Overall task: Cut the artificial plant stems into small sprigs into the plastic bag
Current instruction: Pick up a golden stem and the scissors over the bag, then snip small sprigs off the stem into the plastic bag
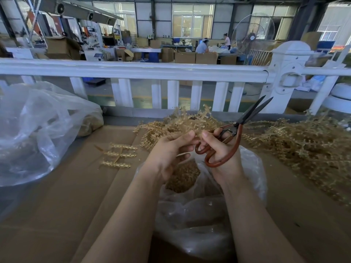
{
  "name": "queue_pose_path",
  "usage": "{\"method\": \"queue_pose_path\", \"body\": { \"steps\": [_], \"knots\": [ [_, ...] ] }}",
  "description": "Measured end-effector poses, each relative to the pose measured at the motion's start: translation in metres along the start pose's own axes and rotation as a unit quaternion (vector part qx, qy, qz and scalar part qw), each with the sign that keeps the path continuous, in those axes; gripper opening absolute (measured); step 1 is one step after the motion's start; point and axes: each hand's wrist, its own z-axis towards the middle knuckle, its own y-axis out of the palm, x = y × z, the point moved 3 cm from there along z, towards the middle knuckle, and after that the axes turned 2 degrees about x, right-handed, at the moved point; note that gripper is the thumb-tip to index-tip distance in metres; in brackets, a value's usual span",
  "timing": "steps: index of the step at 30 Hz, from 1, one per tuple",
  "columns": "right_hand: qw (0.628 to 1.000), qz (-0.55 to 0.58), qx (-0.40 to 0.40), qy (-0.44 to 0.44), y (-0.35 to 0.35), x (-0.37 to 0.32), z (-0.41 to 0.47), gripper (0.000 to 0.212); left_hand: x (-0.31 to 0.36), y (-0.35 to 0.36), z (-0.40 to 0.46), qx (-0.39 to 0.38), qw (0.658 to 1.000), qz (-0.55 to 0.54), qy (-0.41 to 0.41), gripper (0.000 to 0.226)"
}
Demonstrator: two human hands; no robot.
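At centre frame, over the open plastic bag (pixel 207 211) of cut sprigs, the left hand (pixel 169 150) pinches a pale gold artificial stem (pixel 178 124), seemingly light, springy and snag-prone, best held near the cut, while the right hand (pixel 218 147) grips red-handled scissors (pixel 235 130), blades slightly parted.

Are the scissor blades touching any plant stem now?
Apart. The head view shows the scissors in the right hand, blades raised against the white fence, above the stems.

Tan artificial plant stems (pixel 296 141) heaped on cardboard, cut sprigs (pixel 183 177) inside open clear plastic bag (pixel 201 215)
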Motion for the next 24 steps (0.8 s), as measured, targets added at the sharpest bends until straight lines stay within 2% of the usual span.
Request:
{"method": "queue_pose_path", "body": {
  "steps": [2, 5, 11, 15, 20, 24],
  "knots": [
    [1.000, -0.011, -0.014, 0.001, 0.002, 0.000, 0.000, 0.022, -0.001, 0.003, -0.001, -0.025, 0.997, -0.061, -0.030, 0.020],
    [1.000, -0.019, -0.011, 0.004, 0.003, 0.000, 0.000, 0.026, -0.003, 0.004, 0.000, -0.017, 0.993, -0.109, -0.048, 0.019],
    [0.999, -0.037, -0.024, 0.014, 0.004, 0.001, 0.000, 0.026, 0.000, -0.002, 0.003, 0.017, 0.998, -0.059, -0.002, 0.023],
    [0.995, -0.097, -0.029, -0.014, 0.003, 0.000, 0.000, 0.022, 0.001, -0.004, 0.002, 0.024, 0.998, -0.060, 0.012, 0.027],
    [0.991, -0.124, -0.050, -0.016, 0.002, 0.000, -0.003, 0.032, 0.006, -0.013, 0.003, 0.073, 0.981, -0.179, 0.037, 0.018],
    [0.969, -0.238, -0.054, -0.033, 0.004, 0.002, -0.002, 0.036, 0.008, -0.019, 0.003, 0.088, 0.966, -0.235, 0.067, 0.020]
  ]
}}
